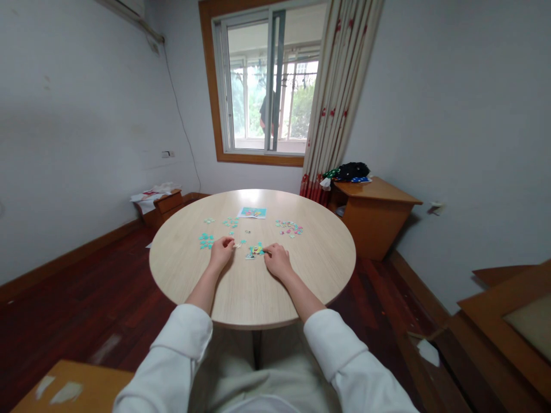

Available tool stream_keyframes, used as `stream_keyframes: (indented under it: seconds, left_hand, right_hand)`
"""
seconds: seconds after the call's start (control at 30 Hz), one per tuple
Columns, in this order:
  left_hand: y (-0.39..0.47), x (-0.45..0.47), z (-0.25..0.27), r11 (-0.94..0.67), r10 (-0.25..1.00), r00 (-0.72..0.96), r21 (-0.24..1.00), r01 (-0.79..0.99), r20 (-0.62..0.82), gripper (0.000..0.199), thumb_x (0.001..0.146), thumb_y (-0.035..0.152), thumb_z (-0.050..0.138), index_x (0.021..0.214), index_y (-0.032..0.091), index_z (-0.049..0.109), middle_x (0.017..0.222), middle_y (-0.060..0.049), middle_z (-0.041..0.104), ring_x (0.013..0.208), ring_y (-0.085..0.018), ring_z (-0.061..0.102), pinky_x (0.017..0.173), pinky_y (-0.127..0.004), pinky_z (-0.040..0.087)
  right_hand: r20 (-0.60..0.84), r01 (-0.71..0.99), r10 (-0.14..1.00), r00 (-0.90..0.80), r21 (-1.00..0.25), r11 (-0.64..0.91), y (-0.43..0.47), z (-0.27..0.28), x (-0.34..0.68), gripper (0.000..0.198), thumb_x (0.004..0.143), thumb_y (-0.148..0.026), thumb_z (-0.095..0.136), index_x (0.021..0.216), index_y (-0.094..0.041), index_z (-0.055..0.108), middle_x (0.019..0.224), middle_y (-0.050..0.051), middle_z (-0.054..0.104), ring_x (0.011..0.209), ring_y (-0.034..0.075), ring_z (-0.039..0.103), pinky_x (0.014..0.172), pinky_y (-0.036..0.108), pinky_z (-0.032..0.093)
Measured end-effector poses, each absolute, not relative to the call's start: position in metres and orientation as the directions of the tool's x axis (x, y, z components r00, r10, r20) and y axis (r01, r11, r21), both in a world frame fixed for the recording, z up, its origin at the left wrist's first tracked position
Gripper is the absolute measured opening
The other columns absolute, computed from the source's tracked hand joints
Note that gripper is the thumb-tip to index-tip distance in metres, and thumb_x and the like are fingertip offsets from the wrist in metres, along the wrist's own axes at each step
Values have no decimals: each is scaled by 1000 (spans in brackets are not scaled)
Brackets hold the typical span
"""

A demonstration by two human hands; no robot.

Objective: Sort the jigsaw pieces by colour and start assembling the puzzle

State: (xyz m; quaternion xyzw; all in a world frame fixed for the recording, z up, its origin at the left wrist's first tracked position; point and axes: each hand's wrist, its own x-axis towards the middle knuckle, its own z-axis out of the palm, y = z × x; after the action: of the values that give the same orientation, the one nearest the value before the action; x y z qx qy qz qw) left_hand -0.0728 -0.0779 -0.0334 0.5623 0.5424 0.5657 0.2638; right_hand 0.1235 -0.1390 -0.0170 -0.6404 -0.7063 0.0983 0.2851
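My left hand rests on the table with its fingers drawn together, and what they may pinch is too small to make out. Close by its fingertips are a few pale jigsaw pieces. My right hand has thumb and index finger closed at the right edge of a small joined cluster of yellow and teal jigsaw pieces, apparently on a piece there. Left of my left hand lies a group of teal pieces. Beyond the hands stands a printed picture sheet in blue, pink and yellow.
Pink and mixed pieces lie at the right on the round table; pale teal ones lie farther back. A wooden desk with dark cloth stands behind right. A person shows through the window.
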Motion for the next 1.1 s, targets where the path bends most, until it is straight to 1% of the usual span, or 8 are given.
stream_keyframes:
  seconds: [0.07,0.17,0.3,0.43,0.6,0.77,0.93,1.1]
  left_hand:
    - [-78,-72,-35,-263,906,-183,847,461,381,13,65,24,62,73,16,67,76,-8,67,71,-20,59,73,-33,46]
    - [-80,-69,-38,-271,901,-32,617,739,434,17,67,25,63,81,18,71,88,-10,66,84,-23,58,80,-34,43]
    - [-82,-68,-40,-265,902,62,434,861,428,20,76,26,56,87,20,72,98,-13,64,92,-26,56,83,-36,41]
    - [-81,-68,-42,-278,898,44,489,826,437,19,76,23,55,84,19,71,93,-13,64,89,-26,57,83,-37,41]
    - [-79,-71,-40,-289,897,-115,764,577,427,14,72,21,56,62,18,65,71,-8,64,77,-23,59,78,-34,43]
    - [-77,-76,-37,-241,895,-267,891,385,357,19,78,26,47,70,15,61,66,-7,64,57,-17,59,61,-30,46]
    - [-78,-76,-34,-288,873,-326,923,255,363,11,68,23,59,75,15,62,66,-5,65,63,-16,61,63,-28,47]
    - [-79,-75,-34,-284,887,-293,923,260,356,21,67,18,57,86,13,65,68,-5,66,68,-17,63,68,-30,48]
  right_hand:
    - [276,850,961,-18,-502,160,-139,-17,123,27,84,-18,47,100,-22,68,109,6,62,103,19,51,84,31,32]
    - [273,851,962,-19,-501,159,-139,-16,123,27,84,-18,47,100,-22,68,109,6,62,103,19,51,85,31,32]
    - [272,848,962,-14,-508,155,-139,-17,123,27,84,-18,47,100,-22,68,109,6,62,103,19,51,85,32,32]
    - [274,848,962,-17,-505,159,-139,-17,123,27,84,-18,47,100,-22,68,109,6,62,103,19,51,85,32,32]
    - [271,855,962,-15,-495,153,-139,-17,123,27,84,-18,47,100,-22,68,109,6,62,103,19,51,85,32,32]
    - [281,845,960,-11,-511,159,-139,-17,124,27,83,-18,47,99,-22,68,108,6,62,102,19,51,84,32,32]
    - [286,836,958,-12,-523,167,-138,-19,125,27,83,-17,47,98,-22,69,107,6,63,101,19,51,85,32,32]
    - [294,833,956,-14,-526,174,-137,-19,127,27,82,-18,47,98,-21,69,107,6,63,101,20,52,84,32,32]
